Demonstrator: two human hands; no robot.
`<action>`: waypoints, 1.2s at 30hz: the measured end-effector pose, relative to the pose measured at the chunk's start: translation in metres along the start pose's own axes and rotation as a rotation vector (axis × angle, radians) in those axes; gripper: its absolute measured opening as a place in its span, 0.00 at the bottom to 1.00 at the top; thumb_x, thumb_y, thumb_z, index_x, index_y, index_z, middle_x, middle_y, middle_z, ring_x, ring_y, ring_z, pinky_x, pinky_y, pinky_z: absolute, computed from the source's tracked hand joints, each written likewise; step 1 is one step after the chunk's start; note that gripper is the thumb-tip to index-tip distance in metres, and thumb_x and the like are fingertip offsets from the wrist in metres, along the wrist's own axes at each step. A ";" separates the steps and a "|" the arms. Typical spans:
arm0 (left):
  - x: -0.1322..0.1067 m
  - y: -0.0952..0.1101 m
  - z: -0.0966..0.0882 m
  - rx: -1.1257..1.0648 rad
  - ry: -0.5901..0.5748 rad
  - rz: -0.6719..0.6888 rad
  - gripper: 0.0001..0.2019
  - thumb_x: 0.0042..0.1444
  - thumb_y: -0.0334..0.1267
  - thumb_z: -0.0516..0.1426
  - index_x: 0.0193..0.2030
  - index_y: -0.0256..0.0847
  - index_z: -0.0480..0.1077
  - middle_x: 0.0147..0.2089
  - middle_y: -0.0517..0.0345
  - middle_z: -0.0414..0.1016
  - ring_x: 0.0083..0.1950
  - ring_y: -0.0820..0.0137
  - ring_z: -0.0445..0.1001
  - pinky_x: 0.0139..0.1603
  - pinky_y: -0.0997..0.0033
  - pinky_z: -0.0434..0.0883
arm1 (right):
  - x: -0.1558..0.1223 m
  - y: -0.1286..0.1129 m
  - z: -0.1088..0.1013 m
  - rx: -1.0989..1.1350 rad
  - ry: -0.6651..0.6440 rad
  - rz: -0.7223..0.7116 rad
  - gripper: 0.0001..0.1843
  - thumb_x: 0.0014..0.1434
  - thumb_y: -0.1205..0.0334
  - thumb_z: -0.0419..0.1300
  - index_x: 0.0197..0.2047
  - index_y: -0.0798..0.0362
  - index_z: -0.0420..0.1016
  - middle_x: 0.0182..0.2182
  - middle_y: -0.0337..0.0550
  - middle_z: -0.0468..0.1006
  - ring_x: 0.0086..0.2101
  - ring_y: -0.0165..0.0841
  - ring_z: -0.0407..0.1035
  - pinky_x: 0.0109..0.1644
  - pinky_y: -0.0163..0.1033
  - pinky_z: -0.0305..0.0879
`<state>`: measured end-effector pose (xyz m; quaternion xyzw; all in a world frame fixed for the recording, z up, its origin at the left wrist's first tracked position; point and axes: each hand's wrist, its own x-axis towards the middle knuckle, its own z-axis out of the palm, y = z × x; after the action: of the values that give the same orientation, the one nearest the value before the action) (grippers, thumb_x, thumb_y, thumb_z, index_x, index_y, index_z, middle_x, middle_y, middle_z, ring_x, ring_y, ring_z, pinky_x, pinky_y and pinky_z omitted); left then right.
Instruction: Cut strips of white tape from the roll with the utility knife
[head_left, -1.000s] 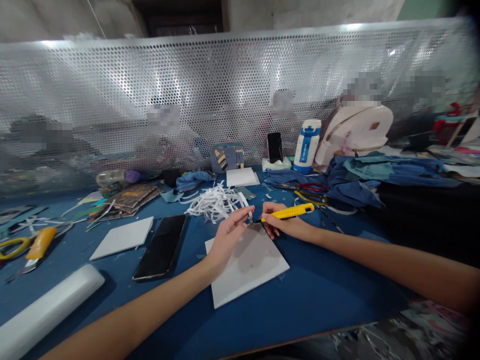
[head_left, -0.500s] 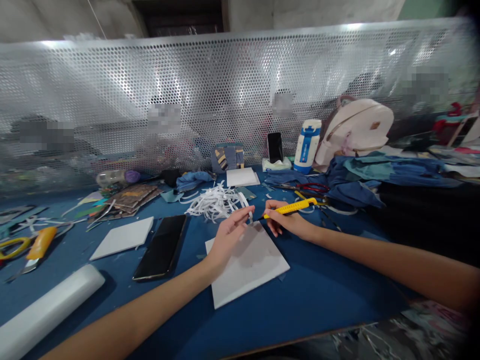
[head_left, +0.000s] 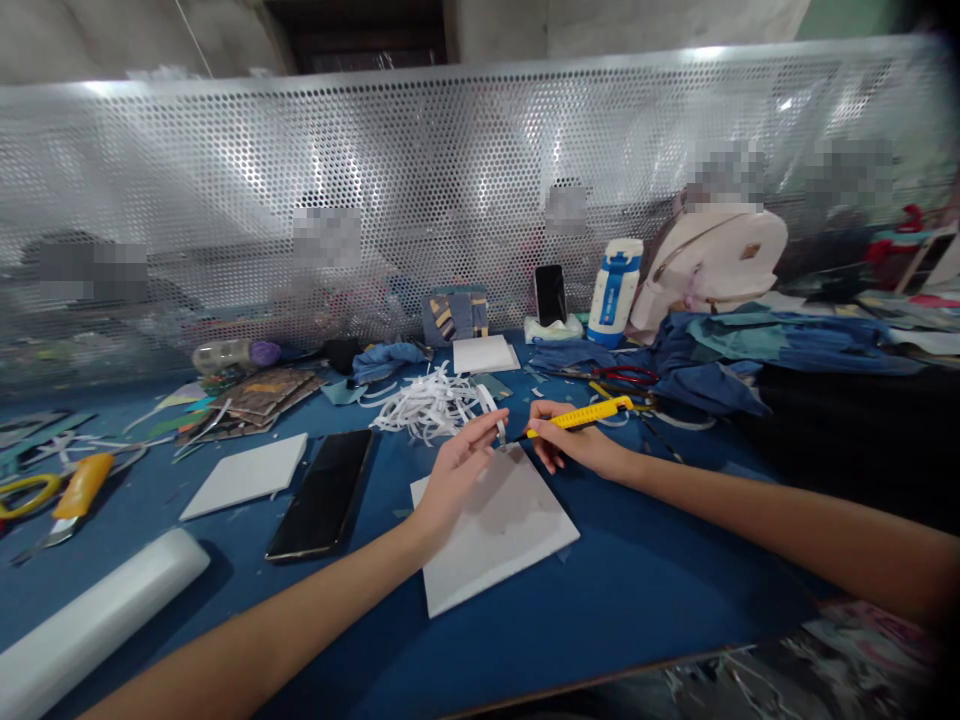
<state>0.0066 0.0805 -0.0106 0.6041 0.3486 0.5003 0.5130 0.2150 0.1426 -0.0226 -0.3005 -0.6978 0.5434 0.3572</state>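
Observation:
A white square board (head_left: 491, 540) lies flat on the blue table (head_left: 637, 590) in front of me. My left hand (head_left: 457, 470) rests over the board's far edge, its thumb and forefinger pinched on a thin white strip (head_left: 500, 428) at the far corner. My right hand (head_left: 570, 445) is closed round a yellow utility knife (head_left: 581, 416), whose tip points left at that same corner, close to the strip.
A pile of white cut strips (head_left: 427, 405) lies just beyond the board. A black phone (head_left: 324, 492), a second white board (head_left: 246, 474) and a white roll (head_left: 90, 625) lie to the left. Scissors, another knife (head_left: 75, 490), cloths, a bottle (head_left: 613, 292) and a bag crowd the edges.
The knife's rear end has lifted slightly and my right hand shifted a little to the right. My left hand has kept its pinch at the corner.

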 end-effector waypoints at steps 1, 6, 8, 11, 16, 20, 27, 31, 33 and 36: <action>0.000 0.000 0.000 -0.003 0.000 0.001 0.20 0.60 0.42 0.60 0.59 0.50 0.74 0.67 0.56 0.68 0.70 0.55 0.62 0.73 0.52 0.53 | 0.000 0.000 0.000 -0.003 0.000 -0.002 0.15 0.64 0.49 0.55 0.34 0.51 0.62 0.17 0.32 0.72 0.15 0.26 0.68 0.17 0.27 0.57; 0.000 -0.001 0.000 -0.014 -0.002 0.001 0.20 0.60 0.43 0.60 0.59 0.50 0.74 0.67 0.56 0.68 0.69 0.55 0.63 0.73 0.53 0.53 | 0.000 -0.002 0.001 -0.014 0.008 0.009 0.15 0.64 0.49 0.56 0.33 0.51 0.62 0.17 0.31 0.72 0.15 0.26 0.67 0.16 0.27 0.57; 0.000 0.000 -0.001 -0.017 -0.004 0.001 0.20 0.60 0.43 0.60 0.59 0.50 0.74 0.67 0.56 0.68 0.69 0.55 0.63 0.73 0.53 0.53 | 0.000 -0.002 0.001 -0.016 0.010 0.006 0.15 0.64 0.49 0.56 0.33 0.51 0.61 0.17 0.31 0.72 0.15 0.26 0.68 0.17 0.27 0.57; -0.001 0.000 -0.001 -0.018 -0.008 0.001 0.20 0.61 0.43 0.60 0.60 0.49 0.74 0.67 0.56 0.68 0.70 0.55 0.62 0.73 0.53 0.53 | -0.001 -0.003 0.001 -0.026 0.002 -0.011 0.15 0.64 0.49 0.56 0.33 0.51 0.62 0.17 0.31 0.72 0.15 0.25 0.68 0.17 0.26 0.58; 0.000 0.001 0.000 -0.022 -0.015 -0.001 0.20 0.61 0.43 0.59 0.60 0.50 0.73 0.69 0.56 0.66 0.69 0.55 0.63 0.73 0.51 0.52 | -0.001 -0.004 0.001 -0.042 0.000 -0.016 0.16 0.64 0.49 0.56 0.33 0.51 0.62 0.17 0.31 0.72 0.15 0.25 0.68 0.16 0.26 0.57; 0.000 0.001 0.000 -0.020 -0.015 -0.003 0.20 0.61 0.41 0.58 0.60 0.50 0.74 0.69 0.56 0.65 0.70 0.55 0.62 0.72 0.51 0.55 | 0.000 -0.003 0.001 -0.056 -0.004 -0.020 0.15 0.64 0.49 0.55 0.33 0.51 0.62 0.17 0.31 0.72 0.15 0.26 0.68 0.16 0.27 0.57; 0.000 -0.002 -0.002 0.006 -0.015 0.015 0.19 0.61 0.41 0.58 0.59 0.51 0.74 0.68 0.56 0.67 0.69 0.55 0.63 0.72 0.49 0.55 | -0.001 -0.004 0.002 -0.079 -0.005 -0.038 0.15 0.65 0.50 0.55 0.33 0.51 0.61 0.17 0.32 0.72 0.15 0.26 0.68 0.17 0.27 0.58; 0.000 -0.001 -0.002 0.033 -0.017 0.040 0.19 0.62 0.43 0.58 0.60 0.51 0.74 0.67 0.56 0.68 0.69 0.55 0.63 0.72 0.49 0.55 | 0.000 -0.002 0.001 -0.077 -0.008 -0.033 0.14 0.65 0.51 0.55 0.33 0.51 0.61 0.17 0.31 0.72 0.16 0.26 0.68 0.17 0.26 0.57; -0.001 0.001 -0.001 0.051 -0.020 0.059 0.19 0.63 0.44 0.57 0.60 0.52 0.73 0.68 0.57 0.67 0.69 0.55 0.64 0.72 0.49 0.55 | 0.000 -0.002 0.001 -0.068 -0.012 -0.028 0.14 0.65 0.51 0.55 0.33 0.51 0.61 0.17 0.31 0.72 0.15 0.25 0.68 0.17 0.26 0.58; -0.004 0.006 0.001 0.092 -0.036 0.085 0.19 0.63 0.45 0.57 0.60 0.53 0.73 0.68 0.58 0.66 0.70 0.55 0.62 0.72 0.49 0.54 | 0.000 -0.003 0.002 -0.046 -0.008 -0.018 0.13 0.64 0.52 0.56 0.33 0.51 0.61 0.18 0.31 0.72 0.15 0.25 0.67 0.17 0.27 0.57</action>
<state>0.0059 0.0757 -0.0061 0.6504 0.3359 0.4942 0.4689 0.2134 0.1412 -0.0200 -0.2999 -0.7142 0.5252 0.3524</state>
